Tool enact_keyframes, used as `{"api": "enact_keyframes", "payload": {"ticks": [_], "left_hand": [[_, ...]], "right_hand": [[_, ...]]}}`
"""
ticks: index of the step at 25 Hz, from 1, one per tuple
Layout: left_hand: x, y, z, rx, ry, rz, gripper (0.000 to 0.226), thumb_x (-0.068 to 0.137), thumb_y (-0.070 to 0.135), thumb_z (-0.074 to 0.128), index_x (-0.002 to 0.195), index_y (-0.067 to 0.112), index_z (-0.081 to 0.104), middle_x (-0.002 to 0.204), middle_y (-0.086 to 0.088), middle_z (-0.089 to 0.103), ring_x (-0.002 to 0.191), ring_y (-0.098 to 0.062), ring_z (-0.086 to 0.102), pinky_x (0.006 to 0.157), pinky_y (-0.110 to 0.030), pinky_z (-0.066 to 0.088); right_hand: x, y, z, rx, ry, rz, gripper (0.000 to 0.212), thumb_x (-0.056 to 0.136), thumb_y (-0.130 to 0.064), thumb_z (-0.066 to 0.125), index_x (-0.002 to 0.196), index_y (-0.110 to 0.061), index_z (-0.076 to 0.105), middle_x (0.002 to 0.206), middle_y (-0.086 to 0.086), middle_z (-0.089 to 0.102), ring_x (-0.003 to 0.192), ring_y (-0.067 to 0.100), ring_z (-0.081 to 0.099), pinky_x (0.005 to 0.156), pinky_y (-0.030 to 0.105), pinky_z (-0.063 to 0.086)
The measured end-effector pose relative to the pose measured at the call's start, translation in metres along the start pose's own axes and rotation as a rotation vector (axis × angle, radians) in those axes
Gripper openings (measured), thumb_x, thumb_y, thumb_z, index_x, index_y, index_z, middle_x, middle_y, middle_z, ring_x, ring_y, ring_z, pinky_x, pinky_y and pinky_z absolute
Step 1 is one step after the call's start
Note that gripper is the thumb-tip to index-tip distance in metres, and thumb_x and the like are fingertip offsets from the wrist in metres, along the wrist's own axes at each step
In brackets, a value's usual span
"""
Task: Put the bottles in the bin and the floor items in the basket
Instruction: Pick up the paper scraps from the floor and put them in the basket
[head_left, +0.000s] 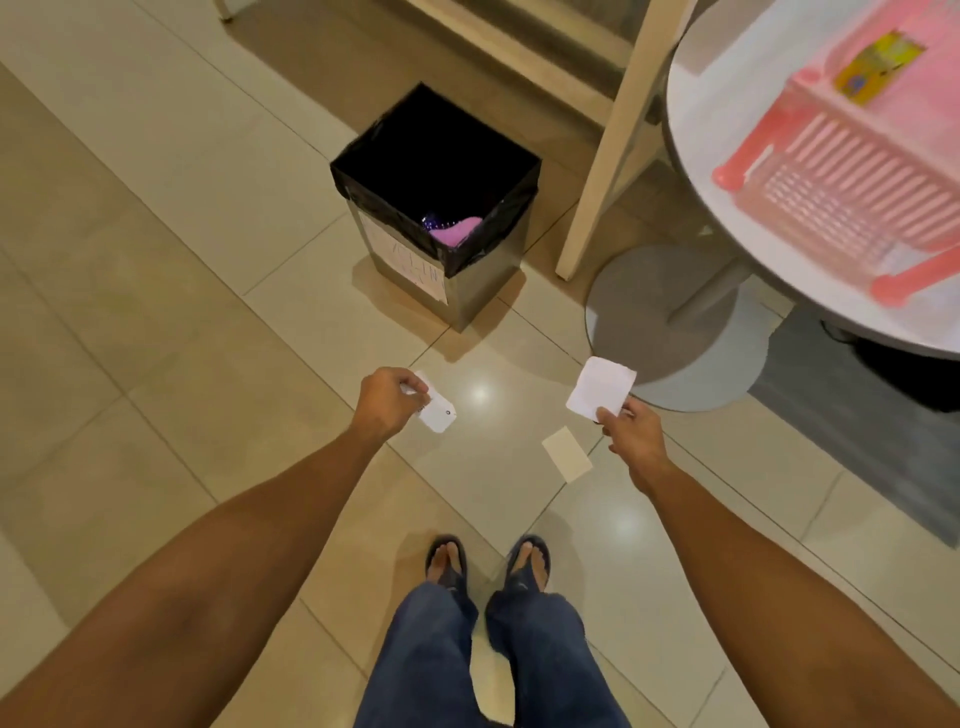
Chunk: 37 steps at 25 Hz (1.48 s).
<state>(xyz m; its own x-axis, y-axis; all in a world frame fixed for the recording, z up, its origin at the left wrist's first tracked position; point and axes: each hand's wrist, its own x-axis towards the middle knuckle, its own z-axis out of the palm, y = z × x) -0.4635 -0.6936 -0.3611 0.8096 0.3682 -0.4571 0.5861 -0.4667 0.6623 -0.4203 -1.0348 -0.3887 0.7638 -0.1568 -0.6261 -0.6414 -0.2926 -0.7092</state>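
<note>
My left hand (385, 397) grips a small white card-like item (435, 410) in front of me, above the tiled floor. My right hand (631, 434) pinches the lower edge of a white folded tissue (601, 387). A beige card (567, 453) lies on the floor between my hands, nearer the right one. The square bin (470, 291) with a black liner stands ahead of my left hand, with something pink and purple inside. The pink basket (831, 171) sits on the round white table (691, 104) at the upper right and holds a yellow box (878, 67).
The table's round grey base (639, 306) stands on the floor just beyond my right hand. A cream wooden leg (608, 156) rises between bin and table. A grey mat (852, 410) lies at the right. My feet in sandals (488, 564) are below.
</note>
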Motion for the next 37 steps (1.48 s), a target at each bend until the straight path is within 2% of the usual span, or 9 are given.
{"api": "enact_keyframes", "payload": {"ticks": [5, 10, 15, 17, 19, 23, 31, 33, 37], "left_hand": [[-0.044, 0.039, -0.026, -0.158, -0.01, 0.022, 0.023, 0.084, -0.001, 0.074, 0.106, 0.002, 0.073, 0.114, -0.01, 0.068, 0.103, -0.026, 0.067, 0.089, -0.037, 0.057], [-0.067, 0.076, -0.035, -0.226, -0.03, 0.114, 0.024, 0.09, -0.002, 0.066, 0.109, 0.012, 0.071, 0.118, -0.005, 0.063, 0.113, -0.023, 0.059, 0.1, -0.039, 0.053], [-0.065, 0.134, -0.047, -0.269, -0.049, 0.277, 0.021, 0.088, 0.001, 0.066, 0.102, 0.016, 0.072, 0.113, -0.005, 0.065, 0.103, -0.023, 0.062, 0.084, -0.033, 0.056], [-0.058, 0.158, -0.044, -0.267, -0.024, 0.315, 0.019, 0.085, 0.005, 0.069, 0.097, 0.02, 0.069, 0.11, -0.005, 0.067, 0.098, -0.025, 0.064, 0.071, -0.028, 0.053], [-0.05, 0.183, -0.034, -0.244, -0.028, 0.334, 0.015, 0.087, 0.006, 0.068, 0.09, 0.021, 0.07, 0.105, -0.004, 0.07, 0.096, -0.024, 0.067, 0.066, -0.027, 0.052], [-0.044, 0.246, 0.005, -0.225, -0.138, 0.389, 0.016, 0.093, 0.002, 0.063, 0.097, 0.012, 0.074, 0.11, -0.001, 0.066, 0.102, -0.016, 0.062, 0.074, -0.02, 0.052], [-0.039, 0.39, 0.063, -0.252, -0.141, 0.519, 0.021, 0.089, 0.007, 0.064, 0.105, 0.021, 0.067, 0.115, -0.003, 0.066, 0.097, -0.024, 0.067, 0.078, -0.041, 0.061], [-0.037, 0.42, 0.076, -0.228, -0.144, 0.561, 0.021, 0.09, 0.006, 0.063, 0.102, 0.022, 0.065, 0.116, 0.001, 0.064, 0.102, -0.019, 0.063, 0.081, -0.037, 0.06], [-0.028, 0.472, 0.097, -0.168, -0.118, 0.641, 0.011, 0.093, 0.01, 0.063, 0.092, 0.019, 0.07, 0.106, 0.003, 0.066, 0.088, -0.015, 0.06, 0.066, -0.026, 0.046]], "right_hand": [[-0.065, -0.034, -0.005, 0.028, 0.005, -0.044, 0.033, 0.093, -0.013, 0.068, 0.126, -0.01, 0.06, 0.115, 0.013, 0.07, 0.09, 0.02, 0.062, 0.072, 0.031, 0.046], [-0.107, -0.057, -0.003, 0.076, 0.02, -0.066, 0.041, 0.095, -0.014, 0.068, 0.134, -0.009, 0.056, 0.115, 0.011, 0.07, 0.093, 0.021, 0.065, 0.074, 0.032, 0.048], [-0.119, -0.094, -0.021, 0.17, 0.071, -0.175, 0.061, 0.093, -0.018, 0.072, 0.146, -0.023, 0.041, 0.123, 0.009, 0.069, 0.106, 0.025, 0.067, 0.079, 0.033, 0.052], [-0.12, -0.107, -0.035, 0.185, 0.087, -0.204, 0.061, 0.094, -0.02, 0.071, 0.147, -0.021, 0.042, 0.124, 0.008, 0.069, 0.108, 0.024, 0.066, 0.086, 0.037, 0.053], [-0.118, -0.115, -0.051, 0.186, 0.098, -0.234, 0.053, 0.095, -0.019, 0.07, 0.143, -0.016, 0.048, 0.123, 0.008, 0.069, 0.104, 0.021, 0.067, 0.079, 0.031, 0.053], [-0.1, -0.136, -0.106, 0.209, 0.167, -0.294, 0.04, 0.095, -0.018, 0.069, 0.133, -0.012, 0.058, 0.106, 0.001, 0.074, 0.095, 0.017, 0.07, 0.071, 0.025, 0.05], [-0.058, -0.199, -0.228, 0.208, 0.241, -0.469, 0.049, 0.094, -0.026, 0.07, 0.138, -0.025, 0.047, 0.105, 0.004, 0.073, 0.09, 0.019, 0.069, 0.079, 0.032, 0.054], [-0.052, -0.214, -0.252, 0.24, 0.263, -0.51, 0.05, 0.095, -0.024, 0.07, 0.138, -0.029, 0.045, 0.101, 0.005, 0.072, 0.085, 0.02, 0.067, 0.075, 0.03, 0.052], [-0.038, -0.243, -0.291, 0.274, 0.293, -0.545, 0.046, 0.096, -0.02, 0.068, 0.136, -0.029, 0.045, 0.098, 0.006, 0.07, 0.082, 0.023, 0.068, 0.077, 0.035, 0.057]]}}
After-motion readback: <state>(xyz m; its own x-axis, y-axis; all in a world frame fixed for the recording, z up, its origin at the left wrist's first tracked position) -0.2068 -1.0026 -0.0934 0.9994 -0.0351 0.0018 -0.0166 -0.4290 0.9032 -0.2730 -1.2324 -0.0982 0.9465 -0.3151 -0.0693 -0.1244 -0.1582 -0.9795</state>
